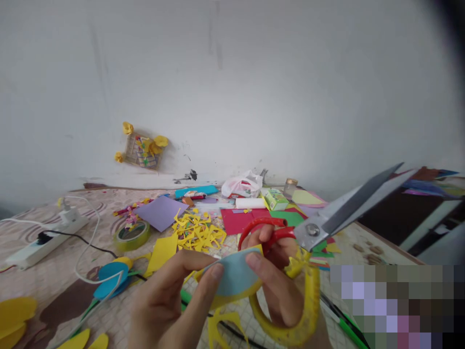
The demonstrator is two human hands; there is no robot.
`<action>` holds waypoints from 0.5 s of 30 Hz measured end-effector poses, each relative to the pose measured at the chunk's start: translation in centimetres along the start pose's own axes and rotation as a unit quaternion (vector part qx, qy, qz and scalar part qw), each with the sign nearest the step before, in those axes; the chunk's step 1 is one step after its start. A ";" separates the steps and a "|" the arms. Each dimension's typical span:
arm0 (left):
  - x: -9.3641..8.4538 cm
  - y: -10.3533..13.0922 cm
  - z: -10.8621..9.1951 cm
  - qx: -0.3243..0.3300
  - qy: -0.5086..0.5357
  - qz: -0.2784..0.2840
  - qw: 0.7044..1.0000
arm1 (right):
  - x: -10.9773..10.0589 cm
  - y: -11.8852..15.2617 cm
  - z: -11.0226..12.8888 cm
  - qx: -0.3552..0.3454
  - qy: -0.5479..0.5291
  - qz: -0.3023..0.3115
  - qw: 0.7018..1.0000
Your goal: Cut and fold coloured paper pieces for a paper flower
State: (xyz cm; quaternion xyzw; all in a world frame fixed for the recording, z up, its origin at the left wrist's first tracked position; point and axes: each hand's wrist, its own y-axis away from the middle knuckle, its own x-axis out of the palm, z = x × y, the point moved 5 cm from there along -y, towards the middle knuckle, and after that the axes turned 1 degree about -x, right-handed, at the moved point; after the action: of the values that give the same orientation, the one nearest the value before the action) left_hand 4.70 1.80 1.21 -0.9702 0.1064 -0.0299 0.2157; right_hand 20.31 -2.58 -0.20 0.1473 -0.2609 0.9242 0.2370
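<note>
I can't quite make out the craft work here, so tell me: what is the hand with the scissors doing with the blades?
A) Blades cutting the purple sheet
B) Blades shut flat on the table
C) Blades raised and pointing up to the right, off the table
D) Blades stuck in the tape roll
C: the right hand grips the scissors with the blades angled up to the right, while the left hand pinches the blue and yellow paper piece.

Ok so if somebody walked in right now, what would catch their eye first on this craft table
Up front, the right hand holds big scissors with red and yellow handles, blades pointing up to the right. The left hand pinches a blue and yellow paper piece beside them. Behind lie a pile of yellow paper scraps at mid-table and a paper flower decoration on the wall.
</note>
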 end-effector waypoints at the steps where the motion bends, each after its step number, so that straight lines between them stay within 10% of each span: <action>1: 0.1 0.1 -0.1 -0.012 0.001 -0.005 1.000 | -0.1 0.0 0.0 0.004 -0.003 0.001 1.000; 15: 0.5 0.2 -0.6 -0.030 0.030 0.003 0.999 | -0.3 0.1 0.2 0.023 -0.057 0.005 0.998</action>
State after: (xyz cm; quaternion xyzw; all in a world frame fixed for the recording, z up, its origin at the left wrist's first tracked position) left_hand 5.13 1.27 1.71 -0.9746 0.1167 -0.0554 0.1829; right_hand 20.57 -2.86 -0.16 0.2036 -0.2537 0.9211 0.2139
